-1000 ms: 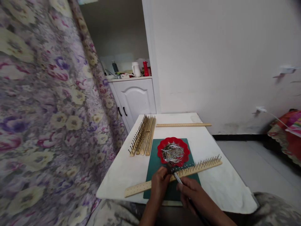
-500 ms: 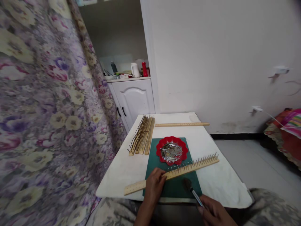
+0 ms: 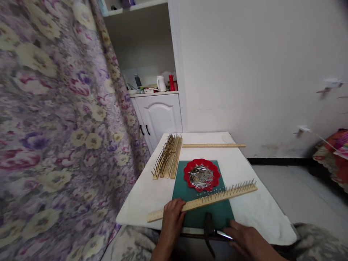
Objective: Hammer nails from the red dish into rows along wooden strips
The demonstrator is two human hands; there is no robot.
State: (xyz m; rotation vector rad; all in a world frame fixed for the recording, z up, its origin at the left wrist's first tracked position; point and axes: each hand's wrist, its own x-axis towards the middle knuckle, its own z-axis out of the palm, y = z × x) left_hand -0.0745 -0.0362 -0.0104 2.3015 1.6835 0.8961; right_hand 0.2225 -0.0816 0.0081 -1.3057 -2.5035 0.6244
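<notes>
Head view: white-covered desk (image 3: 144, 197), green mat (image 3: 181, 186) at its near middle. Wooden strip (image 3: 194, 204) slants across the mat. Hammer (image 3: 208, 225) at the near edge. Red bowl (image 3: 216, 174) on the mat's far part. Right hand (image 3: 244, 235): grip wrapped round the hammer's shaft. Left hand (image 3: 172, 217): grip clasping the strip's left portion. Upright nails (image 3: 246, 185) line the strip's right half; loose nails (image 3: 201, 175) lie in the bowl.

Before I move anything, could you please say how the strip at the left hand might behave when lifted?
Looking long and straight, the strip is probably stiff. It may hang heavier toward its right end, where nails stand in rows. Those protruding nails might also catch on things.
</notes>
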